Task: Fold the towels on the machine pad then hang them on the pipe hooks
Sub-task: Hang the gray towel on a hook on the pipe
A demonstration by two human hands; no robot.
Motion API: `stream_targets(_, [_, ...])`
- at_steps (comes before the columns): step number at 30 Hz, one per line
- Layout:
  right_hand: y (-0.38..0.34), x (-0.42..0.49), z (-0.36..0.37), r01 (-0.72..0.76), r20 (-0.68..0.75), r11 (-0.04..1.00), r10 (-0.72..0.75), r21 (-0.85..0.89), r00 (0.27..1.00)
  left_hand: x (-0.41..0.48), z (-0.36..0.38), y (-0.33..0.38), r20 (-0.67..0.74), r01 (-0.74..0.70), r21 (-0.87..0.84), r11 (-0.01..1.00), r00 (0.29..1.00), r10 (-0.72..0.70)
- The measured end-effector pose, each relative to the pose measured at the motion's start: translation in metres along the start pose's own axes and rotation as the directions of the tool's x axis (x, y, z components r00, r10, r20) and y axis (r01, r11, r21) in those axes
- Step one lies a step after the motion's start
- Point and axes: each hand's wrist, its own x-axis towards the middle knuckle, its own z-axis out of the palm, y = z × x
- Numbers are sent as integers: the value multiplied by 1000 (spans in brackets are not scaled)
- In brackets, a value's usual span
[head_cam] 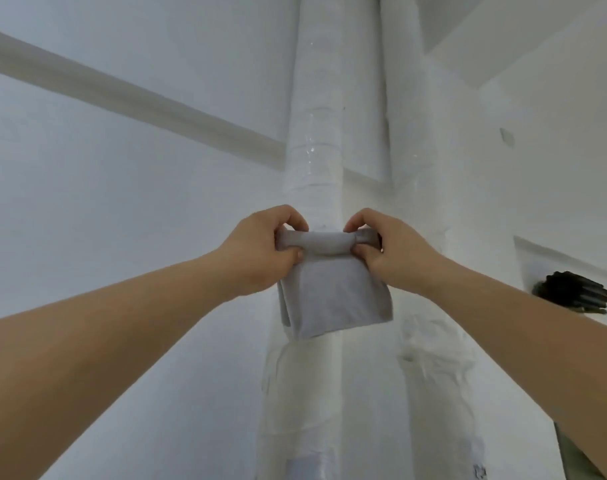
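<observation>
both hands, left hand (pixel 260 254) and right hand (pixel 388 254), pinch the folded towel's (pixel 333 296) top, seemingly against the pipe (pixel 319 150).

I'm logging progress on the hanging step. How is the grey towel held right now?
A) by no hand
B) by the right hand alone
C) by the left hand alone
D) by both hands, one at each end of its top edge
D: the left hand and the right hand each pinch one end of the rolled top edge of the grey towel, in front of the white pipe.
</observation>
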Motion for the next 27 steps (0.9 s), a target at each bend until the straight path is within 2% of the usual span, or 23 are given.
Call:
stream_targets(3, [16, -7, 25, 45, -57, 999, -46, -22, 997, -5, 17, -21, -33, -172, 156, 973, 983, 179])
stream_targets(6, [26, -12, 39, -35, -63, 989, 44, 144, 997, -9, 29, -38, -62, -209, 211, 955, 972, 227])
stream_targets(9, [30, -19, 41, -165, 20, 935, 167, 313, 986, -13, 35, -39, -64, -217, 244, 945, 969, 239])
stream_targets(14, [30, -33, 28, -255, 218, 902, 186, 349, 958, -23, 32, -39, 25, -287, 313, 905, 955, 294])
stream_targets(16, [29, -31, 14, -328, 340, 864, 199, 383, 919, -25, 26, -32, 104, -244, 314, 918, 970, 222])
stream_targets(19, [21, -26, -4, -383, 501, 837, 156, 391, 851, -18, 15, -11, 168, 0, 129, 992, 986, -22])
stream_targets(20, [18, -27, -5, -351, 508, 861, 130, 369, 852, -16, 13, -5, 189, 29, 125, 992, 981, -52])
stream_targets(21, [16, -28, -4, -314, 484, 887, 121, 339, 866, -16, 13, 0, 199, -9, 211, 977, 979, -34])
stream_targets(23, [13, -33, 4, -249, 384, 929, 132, 273, 914, -21, 17, 2, 184, -120, 450, 885, 982, 39])
stream_targets(24, [14, -35, 10, -220, 333, 942, 129, 252, 934, -26, 22, 1, 161, -149, 510, 847, 984, 76])
stream_targets(27, [18, -40, 23, -179, 249, 936, 103, 303, 963, -36, 38, -10, 108, -204, 517, 831, 979, 174])
